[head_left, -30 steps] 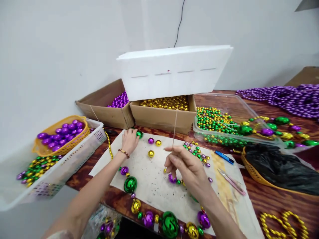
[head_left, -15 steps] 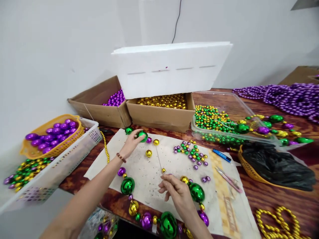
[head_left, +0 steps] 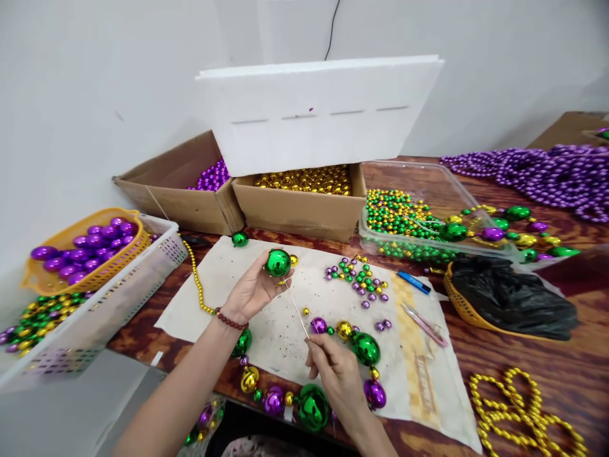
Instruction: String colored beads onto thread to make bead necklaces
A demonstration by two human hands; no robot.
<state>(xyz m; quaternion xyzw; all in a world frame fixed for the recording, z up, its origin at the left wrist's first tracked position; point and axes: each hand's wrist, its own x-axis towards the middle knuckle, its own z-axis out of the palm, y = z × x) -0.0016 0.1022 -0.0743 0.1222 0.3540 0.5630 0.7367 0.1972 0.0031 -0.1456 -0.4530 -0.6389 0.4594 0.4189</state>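
My left hand (head_left: pixel 254 289) has its fingers around a big shiny green bead (head_left: pixel 277 262), palm turned partly up. A small gold bead by its fingertips is mostly hidden. A thin pale string (head_left: pixel 297 311) runs from there to my right hand (head_left: pixel 335 368), whose thumb and forefinger pinch it. Around the hands curves a strand of large beads, with a green bead (head_left: pixel 314 406) at the front, a purple bead (head_left: pixel 273 400) and a gold bead (head_left: pixel 250 379). A small gold bead (head_left: pixel 305 311) lies near the string. All this rests on a white cloth (head_left: pixel 214 266).
Loose small beads (head_left: pixel 359 279), a blue cutter (head_left: pixel 413 282) and pink-handled snips (head_left: pixel 425 325) lie at right. Behind stand cardboard boxes (head_left: pixel 299 206) and a clear bin (head_left: pixel 432 254). A yellow basket (head_left: pixel 137 254) is at left; a black bag (head_left: pixel 514 301) at right.
My left hand has brought the green bead nearer and to the right, turning its palm up. My right hand stays near the front of the cloth. The view has shifted slightly.
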